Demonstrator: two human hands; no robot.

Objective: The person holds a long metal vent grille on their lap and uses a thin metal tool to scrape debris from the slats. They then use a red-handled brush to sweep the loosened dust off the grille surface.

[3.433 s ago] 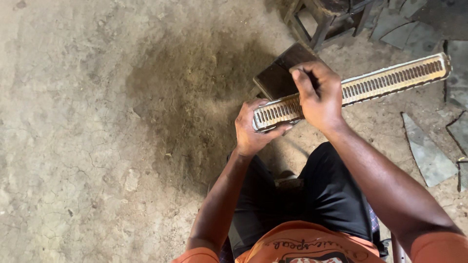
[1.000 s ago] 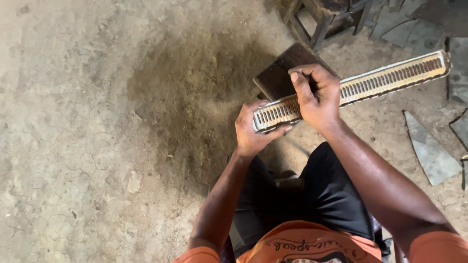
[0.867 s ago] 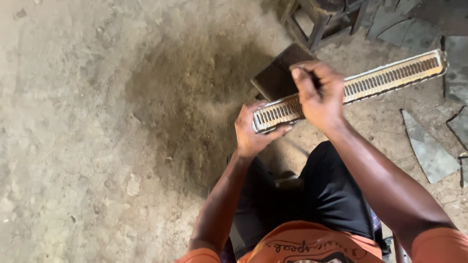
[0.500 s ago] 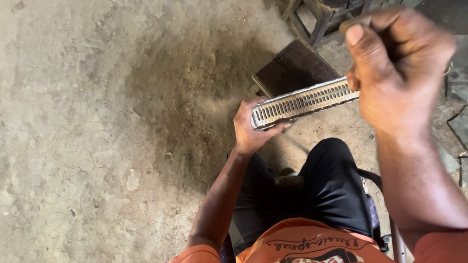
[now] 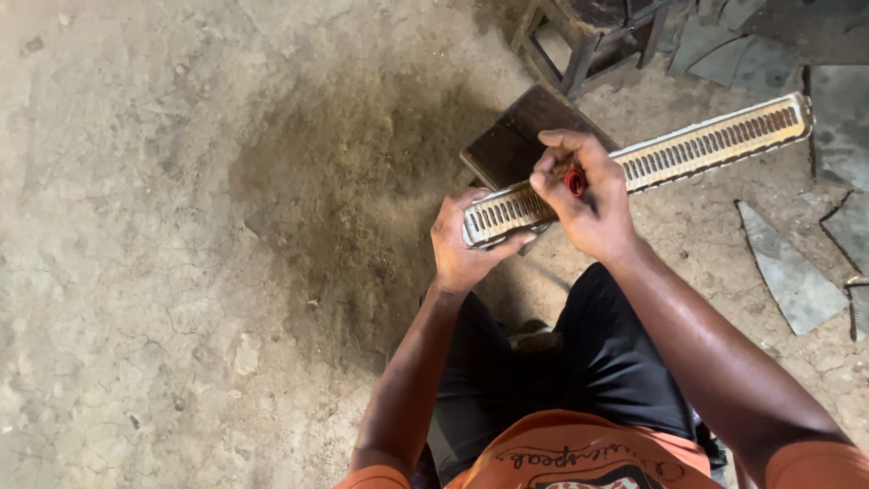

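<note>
The slotted strip [image 5: 688, 149], a long pale metal piece with a row of narrow slots, runs from the left hand [image 5: 466, 249] up and away to the right, past the right hand [image 5: 588, 204]. Its near end sits in the left hand, whose fingers are curled shut around it, thumb over the top edge. The right hand rests on the strip just beyond the left fingers, its fingers closed on a small tool with a red handle [image 5: 576, 181]; the tool's tip is hidden behind the fingers, so where it meets the slots cannot be told. Behind both hands, just beyond the right knuckles, lies a dark block [image 5: 511, 136] on the dirt floor [image 5: 181, 272]. Farther out from the fingertips stands a wooden stool [image 5: 588, 36]. To the right of the right wrist, well apart, lie grey sheet scraps [image 5: 787, 272]. A dark stain [image 5: 353, 199] spreads over the floor left of the left hand.
</note>
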